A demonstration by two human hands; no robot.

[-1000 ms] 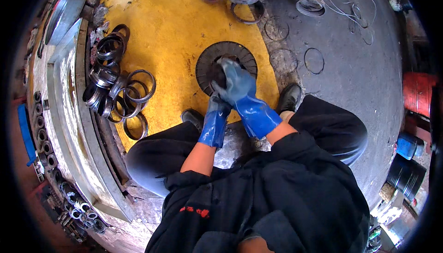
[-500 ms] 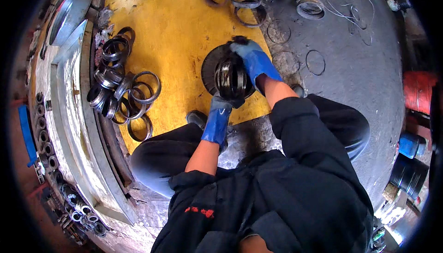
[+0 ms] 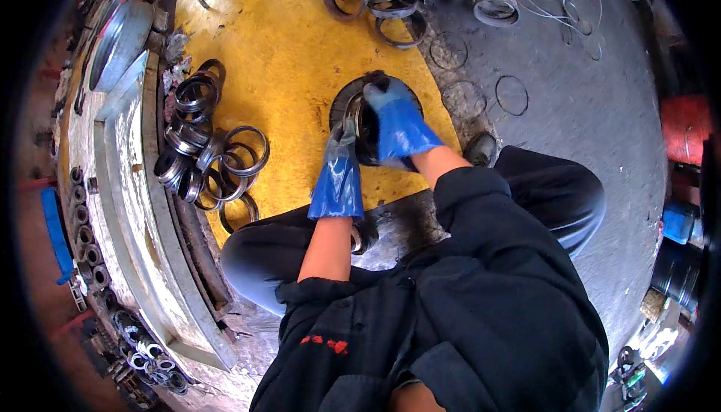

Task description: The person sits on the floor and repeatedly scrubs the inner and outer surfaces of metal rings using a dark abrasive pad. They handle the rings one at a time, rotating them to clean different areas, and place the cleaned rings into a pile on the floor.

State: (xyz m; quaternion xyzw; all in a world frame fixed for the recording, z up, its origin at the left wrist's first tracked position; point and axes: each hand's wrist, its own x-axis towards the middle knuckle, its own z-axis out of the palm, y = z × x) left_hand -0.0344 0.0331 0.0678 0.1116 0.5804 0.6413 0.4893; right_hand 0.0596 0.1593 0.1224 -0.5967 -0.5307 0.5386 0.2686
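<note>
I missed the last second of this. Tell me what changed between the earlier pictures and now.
The dark round part went from lying flat on the yellow floor to being tipped up on edge. The right hand moved from its centre over its top rim; the left hand came up to its near side. Both gloved hands now grip it. The pile of metal rings on the left stayed put.

No labels, signs or screens show anywhere in this view. The nearest things to packaging are containers at the right edge: a red drum-like container (image 3: 685, 128) standing well off to the right, and below it a smaller blue container (image 3: 680, 220), both partly cut off by the dark rim. Any markings on them are too small to tell.
</note>
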